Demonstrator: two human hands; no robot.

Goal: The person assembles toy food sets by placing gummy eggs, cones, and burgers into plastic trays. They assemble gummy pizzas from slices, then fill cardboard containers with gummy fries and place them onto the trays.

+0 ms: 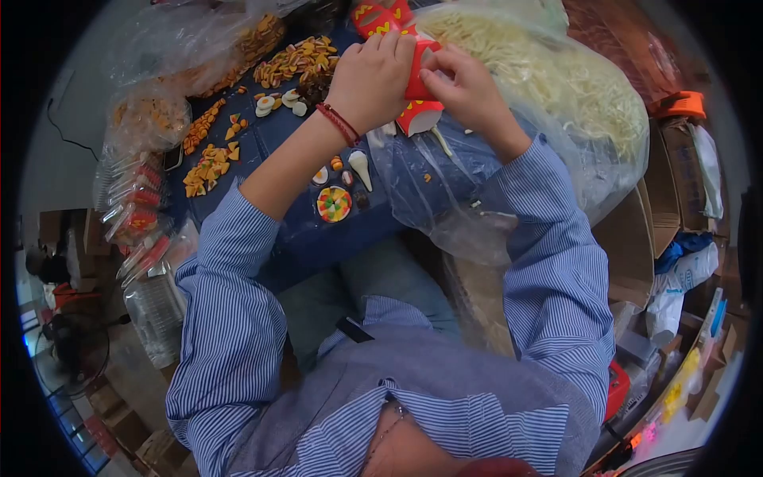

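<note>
At the far middle of the blue table, my left hand [373,83] and my right hand [466,87] hold a small red box [418,70] between them. The left fingers wrap over its left side, and the right thumb and fingers pinch its right edge. Just below it lies another red box [420,118] with a pale inside, and more red boxes with yellow marks [383,17] lie beyond. Nearer me sit a round colourful miniature pizza [334,204] and a white cone-shaped piece [361,168].
Piles of small orange-yellow pieces [208,168] and white round pieces [265,103] lie on the blue table [306,234] at left. A large clear bag of pale strips [556,87] covers the right. Clear plastic packs [137,199] stack along the left edge; cardboard boxes [628,246] stand right.
</note>
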